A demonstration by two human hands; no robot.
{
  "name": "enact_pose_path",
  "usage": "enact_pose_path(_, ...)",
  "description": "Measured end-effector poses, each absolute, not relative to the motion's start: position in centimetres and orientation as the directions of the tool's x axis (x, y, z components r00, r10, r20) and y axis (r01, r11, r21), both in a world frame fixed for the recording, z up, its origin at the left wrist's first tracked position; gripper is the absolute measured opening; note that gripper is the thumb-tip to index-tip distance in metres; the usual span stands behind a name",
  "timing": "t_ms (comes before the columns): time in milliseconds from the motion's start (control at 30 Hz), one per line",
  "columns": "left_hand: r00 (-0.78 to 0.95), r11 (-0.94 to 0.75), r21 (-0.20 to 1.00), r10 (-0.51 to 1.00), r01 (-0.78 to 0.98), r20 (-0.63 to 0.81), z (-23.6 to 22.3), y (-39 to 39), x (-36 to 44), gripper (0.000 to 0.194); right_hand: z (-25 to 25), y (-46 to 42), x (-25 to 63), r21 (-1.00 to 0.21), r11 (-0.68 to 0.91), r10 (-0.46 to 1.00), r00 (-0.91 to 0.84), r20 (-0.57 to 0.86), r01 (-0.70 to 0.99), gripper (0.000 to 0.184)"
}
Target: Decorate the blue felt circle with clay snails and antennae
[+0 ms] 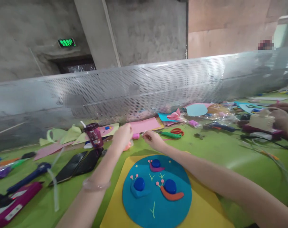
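Observation:
My left hand (123,136) is closed with its fingers bunched over the far part of the green table; whatever it grips is hidden. Just below it is a small clear bag with pink stuff (127,145). My right hand (154,140) is curled in a pinch beside a bright pink piece (135,136), and anything in it is too small to name. Between my forearms lies a blue round sheet (144,207) on yellow card (203,212). Stuck on it are three snails with blue domed shells: a purple one (157,167), a blue one (140,190) and an orange one (172,195).
Red-handled scissors (178,131) and a green tool (170,135) lie right of my hand. A drink cup (94,135), black phone (88,161), glue gun (28,179) and magenta power strip (16,204) stand left. A perforated metal panel (144,85) runs behind. Another person's hands (283,118) are far right.

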State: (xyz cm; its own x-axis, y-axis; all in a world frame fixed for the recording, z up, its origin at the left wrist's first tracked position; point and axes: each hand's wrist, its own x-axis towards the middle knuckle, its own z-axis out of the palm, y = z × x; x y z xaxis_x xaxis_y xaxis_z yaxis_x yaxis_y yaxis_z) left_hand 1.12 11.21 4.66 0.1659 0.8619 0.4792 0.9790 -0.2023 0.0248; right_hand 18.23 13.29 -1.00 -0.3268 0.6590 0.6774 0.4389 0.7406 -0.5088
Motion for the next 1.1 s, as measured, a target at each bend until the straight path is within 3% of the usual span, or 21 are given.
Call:
enact_pose_path(133, 0.192, -0.120, -0.238, 0.933, 0.964, 0.305, 0.9, 11.7, 3.3, 0.032, -0.9, 13.9, 18.9, -0.482, 0.717, 0.677, -0.338, 0.654, 0.503, 0.024)
enact_pose_path(167, 0.164, -0.099, -0.258, 0.956, 0.961, 0.242, 0.3, 11.6, 3.8, 0.027, -0.9, 14.0, 19.0, -0.470, 0.710, 0.681, -0.345, 0.645, 0.524, 0.025)
enact_pose_path(300, 0.132, -0.080, -0.243, 0.970, 0.967, 0.203, -0.2, 11.3, 5.0, 0.039, -1.0, 14.0, 19.1, -0.406, 0.687, 0.702, -0.408, 0.584, 0.603, 0.026)
enact_pose_path(467, 0.105, -0.048, -0.251, 0.970, 0.967, 0.220, 0.2, 11.0, 4.6, 0.039, -1.7, 13.8, 18.7, -0.360, 0.679, 0.718, -0.476, 0.507, 0.640, 0.026)
enact_pose_path(667, 0.130, -0.063, -0.293, 0.968, 0.954, 0.216, 0.5, 10.5, 3.8, 0.038, -1.4, 14.0, 18.9, -0.399, 0.669, 0.740, -0.511, 0.438, 0.627, 0.027)
enact_pose_path(767, 0.195, -0.111, -0.275, 0.933, 0.955, 0.303, 0.8, 10.3, 3.8, 0.034, -1.1, 14.3, 19.5, -0.456, 0.626, 0.779, -0.482, 0.400, 0.633, 0.026)
enact_pose_path(867, 0.218, -0.169, -0.153, 0.886, 0.974, 0.409, 0.8, 10.6, 3.7, 0.026, -0.8, 14.4, 20.0, -0.544, 0.544, 0.839, -0.430, 0.334, 0.639, 0.017)
enact_pose_path(1100, 0.029, -0.251, 0.439, 0.891, 0.863, 0.452, 0.7, 11.5, 3.6, 0.015, -0.3, 14.1, 19.9, -0.797, 0.335, 0.928, -0.322, 0.188, 0.502, 0.031)
